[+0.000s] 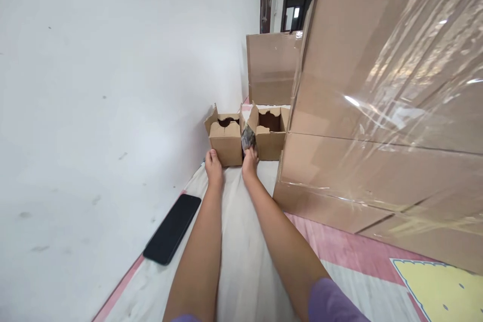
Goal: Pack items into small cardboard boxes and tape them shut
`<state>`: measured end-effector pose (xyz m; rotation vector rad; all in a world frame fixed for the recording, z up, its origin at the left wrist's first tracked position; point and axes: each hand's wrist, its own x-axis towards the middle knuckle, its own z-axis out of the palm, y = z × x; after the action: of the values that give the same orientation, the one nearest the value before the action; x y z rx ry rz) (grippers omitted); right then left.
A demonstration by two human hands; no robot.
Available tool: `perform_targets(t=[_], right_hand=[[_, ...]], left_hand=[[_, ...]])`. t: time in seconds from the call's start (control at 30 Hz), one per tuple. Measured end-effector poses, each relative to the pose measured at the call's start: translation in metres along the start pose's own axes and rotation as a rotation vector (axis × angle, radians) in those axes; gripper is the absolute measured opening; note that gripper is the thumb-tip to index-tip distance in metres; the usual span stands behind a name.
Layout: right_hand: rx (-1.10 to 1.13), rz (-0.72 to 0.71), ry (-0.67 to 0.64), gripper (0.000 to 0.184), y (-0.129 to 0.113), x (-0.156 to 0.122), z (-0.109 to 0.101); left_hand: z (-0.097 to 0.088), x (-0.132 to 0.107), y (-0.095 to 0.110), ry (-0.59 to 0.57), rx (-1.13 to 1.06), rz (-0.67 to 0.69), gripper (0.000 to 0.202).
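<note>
My left hand (214, 165) presses against the near left side of a small open cardboard box (226, 151), thumb on its edge and fingers partly hidden. In the gap between this box and a second small open cardboard box (270, 147), my right hand (249, 162) has its fingers closed on a crinkled, shiny grey packet (248, 137). The packet stands upright between the two boxes, its lower part hidden by my hand. Torn flaps and dark openings show at the top of both boxes, whose contents I cannot make out.
A black phone (172, 229) lies on the sheet (241, 261) left of my arms. The white wall (113, 85) bounds the left side. A large tape-covered carton (377, 110) blocks the right. Another carton (272, 68) stands behind the small boxes.
</note>
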<state>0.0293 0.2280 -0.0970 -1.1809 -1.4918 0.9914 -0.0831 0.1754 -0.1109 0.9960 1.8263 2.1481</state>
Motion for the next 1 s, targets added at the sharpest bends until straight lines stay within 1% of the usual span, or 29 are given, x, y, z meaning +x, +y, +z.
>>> perform_targets(t=[0.1,0.17,0.3,0.4,0.5,0.57,0.63,0.73,0.8,0.9,1.0], right_hand=[[0.040,0.093,0.062,0.054,-0.002,0.002,0.002],[0.072,0.117,0.097,0.055,-0.004,0.002,0.004],[0.135,0.087,0.145,0.048,-0.004,0.001,0.005],[0.162,0.063,0.183,0.040,-0.002,0.002,0.002],[0.164,0.078,0.277,0.030,0.000,0.003,0.001],[0.163,0.087,0.331,0.030,0.000,0.003,0.002],[0.160,0.091,0.354,0.033,0.000,0.001,0.005],[0.154,0.104,0.360,0.034,-0.002,0.000,0.009],[0.164,0.112,0.339,0.038,-0.004,0.000,0.012],[0.195,0.103,0.257,0.050,-0.010,0.000,0.012],[0.218,0.080,0.176,0.060,-0.027,-0.010,0.007]], left_hand=[[-0.006,0.001,0.004,0.039,-0.038,0.004,0.070],[-0.010,0.001,0.006,0.050,-0.058,0.003,0.071],[-0.013,0.003,0.006,0.053,-0.091,-0.014,0.073],[-0.017,0.006,0.004,0.105,-0.107,-0.038,0.075],[-0.023,0.009,0.001,0.154,-0.127,-0.056,0.074],[-0.024,0.010,0.000,0.168,-0.151,-0.063,0.073],[-0.024,0.010,0.000,0.170,-0.176,-0.067,0.072],[-0.021,0.008,0.001,0.168,-0.205,-0.073,0.070],[-0.019,0.007,0.002,0.174,-0.224,-0.077,0.070],[-0.017,0.007,0.005,0.190,-0.256,-0.077,0.070],[-0.018,0.004,0.021,0.230,-0.288,-0.063,0.068]])
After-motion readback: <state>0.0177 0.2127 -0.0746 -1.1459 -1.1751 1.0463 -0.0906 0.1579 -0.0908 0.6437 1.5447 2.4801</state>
